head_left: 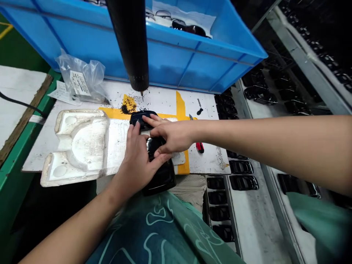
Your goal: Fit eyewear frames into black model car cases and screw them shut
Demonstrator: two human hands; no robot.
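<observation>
A glossy black model car body (162, 172) lies on a white foam pad at the front edge of the work board. My left hand (140, 157) holds its left side, with the fingers reaching up to the dark front piece (141, 117). From the right, my right hand (172, 135) presses over the top, its fingertips on that same piece. The two hands nearly touch and hide the middle of the body. Just beyond them hangs a black electric screwdriver (134, 55), bit pointing down, above scattered tiny black screws (126, 109).
A worn white foam mould (88, 143) sits left. Behind are a plastic bag with a label (82, 80) and a large blue crate (176, 55) holding glossy parts. A red utility knife (200, 147) lies right. Racks with black car bodies (243, 182) stand at the right.
</observation>
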